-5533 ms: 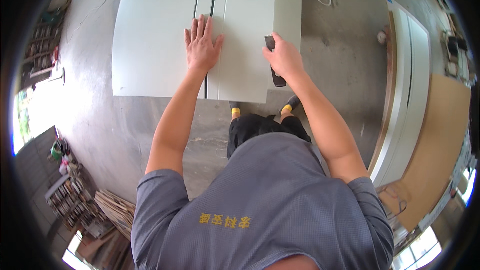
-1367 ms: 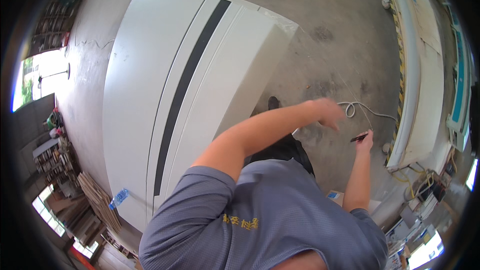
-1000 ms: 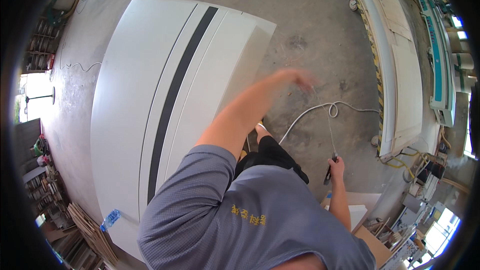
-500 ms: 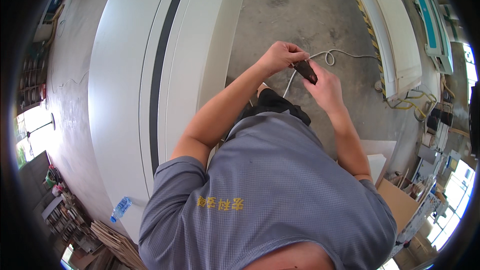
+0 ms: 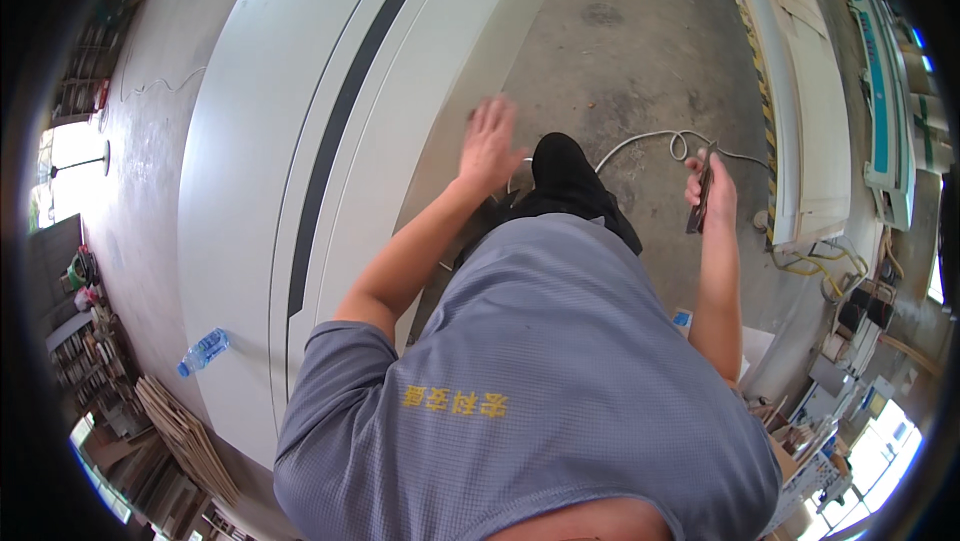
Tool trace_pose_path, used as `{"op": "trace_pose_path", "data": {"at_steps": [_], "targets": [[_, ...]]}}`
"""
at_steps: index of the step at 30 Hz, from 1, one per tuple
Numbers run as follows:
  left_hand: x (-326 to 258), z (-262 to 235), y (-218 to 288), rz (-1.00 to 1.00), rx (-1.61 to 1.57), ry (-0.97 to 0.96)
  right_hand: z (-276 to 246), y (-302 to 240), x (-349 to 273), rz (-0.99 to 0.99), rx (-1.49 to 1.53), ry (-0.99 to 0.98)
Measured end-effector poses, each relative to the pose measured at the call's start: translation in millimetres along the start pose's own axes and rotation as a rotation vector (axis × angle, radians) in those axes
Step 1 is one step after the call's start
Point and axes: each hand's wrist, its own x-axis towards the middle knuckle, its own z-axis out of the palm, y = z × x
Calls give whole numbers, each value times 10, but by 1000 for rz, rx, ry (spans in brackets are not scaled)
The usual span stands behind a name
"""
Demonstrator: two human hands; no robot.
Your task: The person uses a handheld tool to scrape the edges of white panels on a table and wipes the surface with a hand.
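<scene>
Head view: the left hand [image 5: 490,141] hovers spread and empty beside the white panel [image 5: 280,161], blurred. The right hand [image 5: 708,191] has its grip clenched on a dark tool [image 5: 700,203], hose [image 5: 650,141] trailing clear across the floor [image 5: 620,51].

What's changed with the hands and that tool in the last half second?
The hands have parted: the left hand let go of the dark tool and swung out, open, toward the white panel. The right hand keeps gripping the tool. The white hose still lies on the floor.
</scene>
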Motion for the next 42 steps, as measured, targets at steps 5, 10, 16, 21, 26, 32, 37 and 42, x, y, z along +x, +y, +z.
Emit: {"op": "trace_pose_path", "data": {"at_steps": [5, 10, 16, 21, 26, 32, 37, 42], "targets": [[119, 42, -10, -30, 137, -102, -214, 251, 188, 306, 139, 22], [941, 227, 29, 51, 194, -35, 134, 198, 578, 283, 33, -62], [2212, 347, 208, 68, 207, -23, 702, -278, 1671, 55, -384, -181], [3598, 282, 401, 49, 231, 54, 1327, -909, 2896, -167, -519, -328], [4546, 266, 419, 80, -146, 48, 1892, -1165, 3775, -420, -758, -453], [4293, -1068, -797, -176, -23, 554, 2547, -1253, 4120, -602, -1194, -693], [3025, -1640, -2289, -782, 285, 668, 2863, -1079, 4154, -518, -1259, -808], [2897, -1479, -2373, -827, 354, 672, 2920, -1108, 4242, -479, -1306, -844]]}}
